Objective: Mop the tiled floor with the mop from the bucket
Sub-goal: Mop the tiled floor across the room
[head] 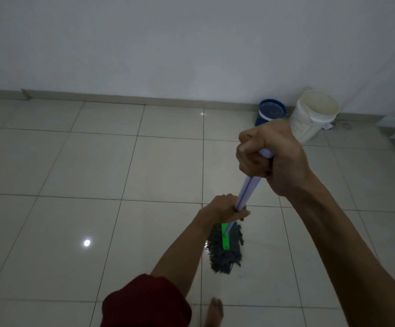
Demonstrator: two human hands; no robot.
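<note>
Mopping is judged under way, with most tiles left: the mop [225, 250] is pressed to the tiled floor [97, 161], well apart from the bucket [271, 112], its handle clamped in the curled fingers of left hand [225, 210] and right hand [269, 159].

The right hand [272, 159] is held high, its fingers curled in a tight fist round the top of the mop handle [247, 192], back of the hand facing up. Its bare forearm runs down to the lower right. The left hand [225, 210] grips the handle lower down, arm stretched forward from a red sleeve [147, 303]. One bare foot [215, 310] shows below.
</note>
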